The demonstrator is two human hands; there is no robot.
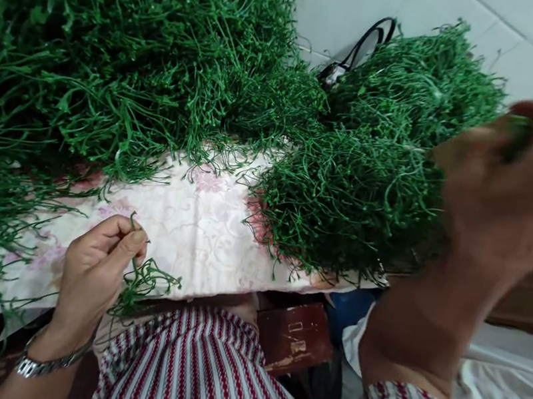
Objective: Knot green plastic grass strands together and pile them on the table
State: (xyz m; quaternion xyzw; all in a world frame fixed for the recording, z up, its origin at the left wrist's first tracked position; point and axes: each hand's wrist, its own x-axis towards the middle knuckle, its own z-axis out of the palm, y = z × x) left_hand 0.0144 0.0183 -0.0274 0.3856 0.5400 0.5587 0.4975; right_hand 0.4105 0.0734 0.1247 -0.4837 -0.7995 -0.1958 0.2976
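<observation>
The left hand (94, 266) pinches a small green sprig (145, 278) between thumb and forefinger, low over the near edge of the desk (201, 229) with its floral cloth. The right hand (513, 178) is raised close and blurred, closed on a bit of green stem (518, 135). Ahead of both hands, big heaps of green stems (118, 48) crowd the desk; the right-side heap (365, 181) lies just behind the right hand. A black strap (367, 40) pokes out between the heaps.

Stem heaps (118, 48) on cloth (201, 229)
</observation>
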